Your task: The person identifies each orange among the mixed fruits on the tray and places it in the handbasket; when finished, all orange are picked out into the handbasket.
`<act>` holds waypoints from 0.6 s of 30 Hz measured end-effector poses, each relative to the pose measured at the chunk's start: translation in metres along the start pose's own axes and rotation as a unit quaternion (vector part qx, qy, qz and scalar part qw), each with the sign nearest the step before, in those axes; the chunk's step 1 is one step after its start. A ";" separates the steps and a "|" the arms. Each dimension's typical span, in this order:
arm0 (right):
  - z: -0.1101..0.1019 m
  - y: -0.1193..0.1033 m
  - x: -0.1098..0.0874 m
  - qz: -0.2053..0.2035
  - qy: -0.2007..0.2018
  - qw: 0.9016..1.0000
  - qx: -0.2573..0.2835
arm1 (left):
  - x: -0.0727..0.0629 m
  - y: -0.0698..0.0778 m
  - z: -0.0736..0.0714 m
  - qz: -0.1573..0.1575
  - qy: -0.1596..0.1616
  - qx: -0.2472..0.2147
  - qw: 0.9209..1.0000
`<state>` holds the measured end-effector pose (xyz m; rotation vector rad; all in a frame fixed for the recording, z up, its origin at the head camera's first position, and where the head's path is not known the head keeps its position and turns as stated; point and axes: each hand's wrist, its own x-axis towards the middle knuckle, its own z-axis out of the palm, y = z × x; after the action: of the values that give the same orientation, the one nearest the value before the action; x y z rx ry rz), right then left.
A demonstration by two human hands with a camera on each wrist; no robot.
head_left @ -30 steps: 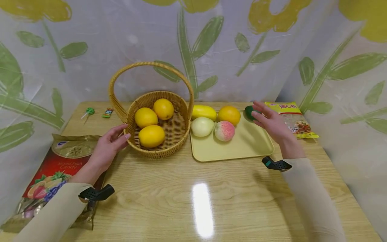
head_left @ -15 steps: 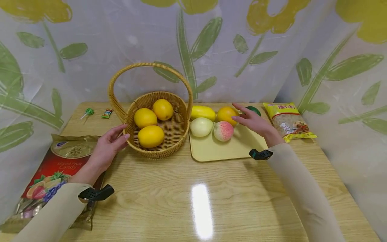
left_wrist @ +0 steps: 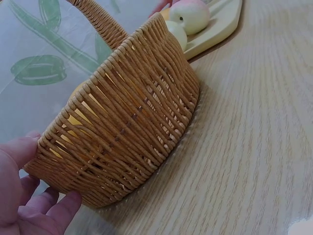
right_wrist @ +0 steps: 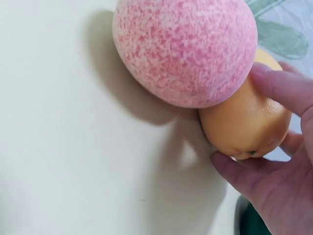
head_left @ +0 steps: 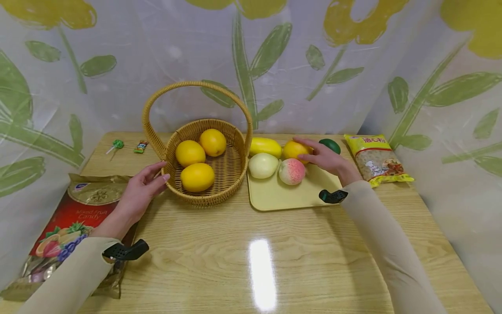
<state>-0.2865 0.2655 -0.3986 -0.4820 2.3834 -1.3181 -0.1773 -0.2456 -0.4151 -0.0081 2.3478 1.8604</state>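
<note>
At the left side of the wicker basket (head_left: 205, 199), my left hand (head_left: 135, 192) holds the rim between thumb and fingers; the left wrist view shows the fingertips (left_wrist: 68, 205) against the weave. Inside the basket lie three yellow-orange fruits (head_left: 197, 177). My right hand (head_left: 329, 158) reaches over the pale yellow tray (head_left: 290, 198) and grips an orange (right_wrist: 244, 122), thumb and fingers curled round its sides. A pink peach (right_wrist: 186, 49) sits right against that orange. On the tray too are a pale round fruit (head_left: 263, 165), a long yellow fruit (head_left: 266, 147) and a dark green fruit (head_left: 330, 145).
A large red candy bag (head_left: 86, 213) lies at the left, partly under my left forearm. Behind it are a green lollipop (head_left: 117, 144) and a small wrapped candy (head_left: 140, 146). A yellow packaged food bag (head_left: 378, 159) lies right of the tray. A flowered curtain (head_left: 298, 65) borders the table.
My right hand has moved left from above the dark green fruit to the orange and closed round it. The left hand stays at the basket rim.
</note>
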 end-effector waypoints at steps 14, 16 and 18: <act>0.000 -0.018 -0.024 0.002 0.031 0.999 -0.014 | 0.000 0.001 0.000 0.002 -0.009 0.000 1.000; 0.002 -0.022 -0.028 0.009 0.032 0.999 -0.015 | -0.001 0.001 -0.001 0.002 -0.010 0.004 1.000; 0.003 -0.018 -0.031 0.010 0.037 0.999 -0.018 | -0.001 0.001 -0.001 0.003 -0.011 0.007 1.000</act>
<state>-0.2562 0.2686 -0.3793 -0.4246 2.4700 -1.3082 -0.1763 -0.2464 -0.4135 0.0227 2.3480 1.8379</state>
